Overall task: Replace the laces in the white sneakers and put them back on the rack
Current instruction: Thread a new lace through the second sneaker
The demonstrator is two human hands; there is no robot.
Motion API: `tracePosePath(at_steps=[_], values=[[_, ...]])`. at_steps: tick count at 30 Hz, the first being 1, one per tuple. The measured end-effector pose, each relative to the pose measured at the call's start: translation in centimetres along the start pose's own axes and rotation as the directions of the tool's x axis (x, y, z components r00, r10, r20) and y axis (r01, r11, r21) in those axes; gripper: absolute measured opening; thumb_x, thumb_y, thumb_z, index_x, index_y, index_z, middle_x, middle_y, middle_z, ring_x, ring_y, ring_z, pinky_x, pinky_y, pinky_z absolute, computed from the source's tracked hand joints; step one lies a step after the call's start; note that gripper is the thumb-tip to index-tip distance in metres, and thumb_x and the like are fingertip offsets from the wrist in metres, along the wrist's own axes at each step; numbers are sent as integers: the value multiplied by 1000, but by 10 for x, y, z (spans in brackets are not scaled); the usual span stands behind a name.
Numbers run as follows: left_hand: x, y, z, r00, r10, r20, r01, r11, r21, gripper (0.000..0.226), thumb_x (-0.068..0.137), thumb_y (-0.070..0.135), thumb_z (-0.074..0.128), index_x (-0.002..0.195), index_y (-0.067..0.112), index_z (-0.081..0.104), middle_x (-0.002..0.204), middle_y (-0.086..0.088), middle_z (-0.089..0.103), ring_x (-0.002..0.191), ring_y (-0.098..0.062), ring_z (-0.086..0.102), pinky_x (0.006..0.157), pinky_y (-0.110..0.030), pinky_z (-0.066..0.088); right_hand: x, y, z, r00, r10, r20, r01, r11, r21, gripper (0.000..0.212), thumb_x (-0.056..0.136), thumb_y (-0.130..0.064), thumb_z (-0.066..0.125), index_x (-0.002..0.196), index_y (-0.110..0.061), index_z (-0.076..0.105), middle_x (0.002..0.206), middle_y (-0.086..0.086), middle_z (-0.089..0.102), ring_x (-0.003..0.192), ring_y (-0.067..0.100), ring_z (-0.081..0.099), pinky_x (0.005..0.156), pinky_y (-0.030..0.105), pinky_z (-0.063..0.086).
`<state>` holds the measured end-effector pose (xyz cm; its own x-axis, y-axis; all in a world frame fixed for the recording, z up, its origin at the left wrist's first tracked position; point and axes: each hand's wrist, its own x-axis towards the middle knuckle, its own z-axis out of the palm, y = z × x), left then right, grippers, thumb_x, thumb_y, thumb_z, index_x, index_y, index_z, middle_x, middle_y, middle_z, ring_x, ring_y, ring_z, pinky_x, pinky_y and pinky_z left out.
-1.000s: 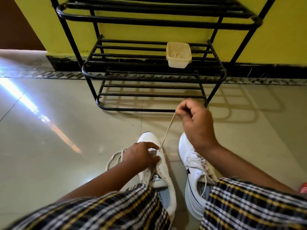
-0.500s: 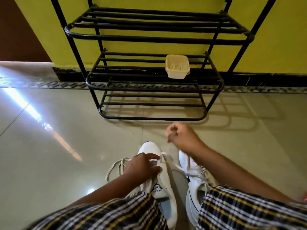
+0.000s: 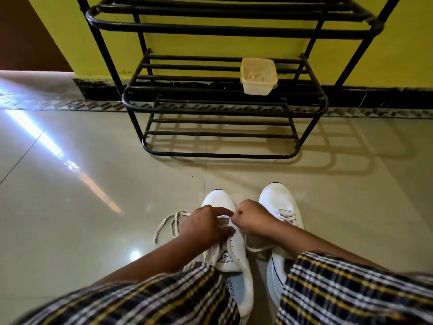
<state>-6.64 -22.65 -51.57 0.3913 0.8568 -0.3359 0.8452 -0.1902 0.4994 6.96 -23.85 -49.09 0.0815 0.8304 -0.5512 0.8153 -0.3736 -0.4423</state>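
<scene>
sneakers [image 3: 234, 249] are set on the floor before the rack [image 3: 225, 106]; left hand [image 3: 206, 225] and right hand [image 3: 251, 215] are pinched on the lace [image 3: 230, 253]. an eyelet could be skipped if tension is lost.

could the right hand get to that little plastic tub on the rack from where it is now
Probably yes, with a stretch. The right hand is down at the left sneaker, pinching its lace, so it would have to let go. The tub sits near the front of the rack shelf, with bare floor between.
</scene>
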Motion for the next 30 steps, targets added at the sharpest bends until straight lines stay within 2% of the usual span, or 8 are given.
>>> tracePosePath(at_steps=[4, 9, 13, 18, 21, 23, 26, 30], values=[[2, 3, 1, 1000, -2, -12, 2, 1000, 14, 37, 80, 47, 64, 117, 46, 59, 113, 6, 62, 104, -17, 60, 74, -26, 45, -21, -15, -39, 1000, 11, 18, -19, 845, 534, 28, 86, -8, 46, 59, -13, 46, 52, 3, 36, 40, 12, 27, 43, 20, 21], [6, 2, -2, 999, -19, -29, 19, 1000, -1, 37, 80, 51, 64, 116, 46, 60, 111, 7, 65, 102, -16, 61, 71, -23, 41, -70, -49, -100, 977, -170, -128, 203, 571, 795, 29, 88, -1, 46, 60, -9, 50, 55, 3, 39, 44, 8, 27, 36, 16, 21], [8, 3, -1, 999, -28, -28, 27, 1000, -9, 38, 79, 53, 64, 116, 46, 59, 110, 10, 66, 104, -14, 59, 71, -22, 39, -110, -68, -142, 915, -282, -288, 384, 387, 838, 32, 87, 1, 43, 57, -8, 48, 54, 4, 39, 50, 13, 23, 42, 20, 13], [10, 2, -1, 999, -30, 41, 30, 999, -17, 36, 82, 48, 62, 118, 45, 59, 113, 8, 63, 105, -14, 57, 74, -24, 41, -113, -63, -143, 908, -346, -236, 393, 511, 764, 29, 93, -11, 49, 64, -6, 52, 52, 0, 33, 44, 7, 23, 39, 19, 17], [9, 2, -10, 996, 25, 85, -24, 1000, -18, 32, 95, 26, 44, 121, 37, 59, 112, -1, 66, 105, -21, 60, 86, -27, 41, -115, -52, -152, 918, -279, -283, 397, 674, 622, 28, 97, -21, 47, 83, -8, 68, 53, -6, 38, 45, 4, 29, 40, 16, 27], [8, 3, -26, 996, 60, 71, -52, 992, -117, 40, 96, 7, 35, 120, 28, 60, 101, -2, 67, 84, -11, 64, 72, -19, 44, -119, -49, -162, 918, -251, -308, 384, 760, 525, 28, 100, -16, 41, 95, -13, 68, 52, -7, 44, 46, 3, 34, 42, 17, 31], [8, 13, -71, 995, 67, -79, -91, 934, -345, 40, 93, -7, 36, 116, 18, 57, 83, 4, 65, 44, 6, 49, 42, -8, 33, -131, -58, -177, 897, -255, -361, 408, 792, 454, 24, 101, -11, 36, 103, -17, 59, 56, -3, 51, 44, 3, 37, 42, 18, 32], [-9, 54, -164, 957, 99, -274, -254, 742, -620, 19, 94, 1, 47, 94, 13, 61, 78, 2, 67, 63, -2, 57, 57, -14, 48, -159, -90, -211, 773, -311, -553, 551, 760, 343, 20, 101, -13, 38, 90, -11, 55, 62, 6, 64, 41, 7, 44, 39, 21, 40]])
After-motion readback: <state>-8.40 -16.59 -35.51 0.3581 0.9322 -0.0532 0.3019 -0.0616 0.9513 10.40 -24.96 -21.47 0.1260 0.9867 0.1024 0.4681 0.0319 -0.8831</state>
